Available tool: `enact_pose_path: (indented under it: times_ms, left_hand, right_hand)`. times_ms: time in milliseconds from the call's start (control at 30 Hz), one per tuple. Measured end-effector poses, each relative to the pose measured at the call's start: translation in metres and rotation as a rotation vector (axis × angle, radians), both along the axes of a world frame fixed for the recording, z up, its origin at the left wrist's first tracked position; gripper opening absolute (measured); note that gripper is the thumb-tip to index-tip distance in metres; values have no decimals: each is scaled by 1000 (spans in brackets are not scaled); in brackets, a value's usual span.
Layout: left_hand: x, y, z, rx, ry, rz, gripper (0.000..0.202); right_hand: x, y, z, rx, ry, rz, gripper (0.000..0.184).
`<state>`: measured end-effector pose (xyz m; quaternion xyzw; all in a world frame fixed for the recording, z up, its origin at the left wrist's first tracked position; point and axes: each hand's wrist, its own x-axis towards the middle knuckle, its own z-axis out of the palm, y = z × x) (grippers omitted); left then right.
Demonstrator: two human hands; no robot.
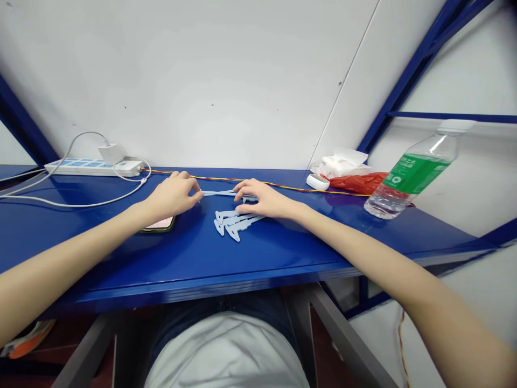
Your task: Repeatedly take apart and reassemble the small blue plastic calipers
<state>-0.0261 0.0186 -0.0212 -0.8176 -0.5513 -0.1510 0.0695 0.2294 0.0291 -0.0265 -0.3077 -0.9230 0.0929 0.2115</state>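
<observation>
My left hand (173,195) and my right hand (262,199) rest on the blue table (121,253), each pinching one end of a pale blue plastic caliper (218,192) that lies flat between them. The left fingertips close on its left end, the right fingers curl over its right end. Just in front of my right hand lies a small heap of more pale blue plastic calipers (234,222), partly under my right palm. A phone (159,224) lies under my left wrist, mostly hidden.
A white power strip (81,166) with a charger and white cable (72,203) sits at the back left. A thin orange wire (283,185) runs along the wall. A water bottle (412,178), a red bag (359,182), tissues and a small white device (317,181) stand at right.
</observation>
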Motion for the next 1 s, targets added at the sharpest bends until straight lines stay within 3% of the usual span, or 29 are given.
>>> enact_pose_path:
  times_ms: [233,400,533,700,900,1000]
  left_hand:
    - [19,-20,0,-69,40,-65,34]
    - [21,-19,-1,-111,-4,-102,37]
    - [22,-19,3,-204,-115,-75,38]
    - [26,-22,7,-413,-424,-110,37]
    - [32,-27,8,-416,-531,-149,33]
    - [31,-26,12,-388,-519,-70,30]
  right_hand:
    - [-15,-2,-9,34,-16,-39,16]
    - [-12,5,-9,73,-30,-92,8]
    - [-15,-1,-6,139,9,-71,3]
    - [-19,-13,0,340,130,-43,7]
    - [-21,-18,1,450,61,-56,11]
    - [-18,-12,-1,465,48,-78,10]
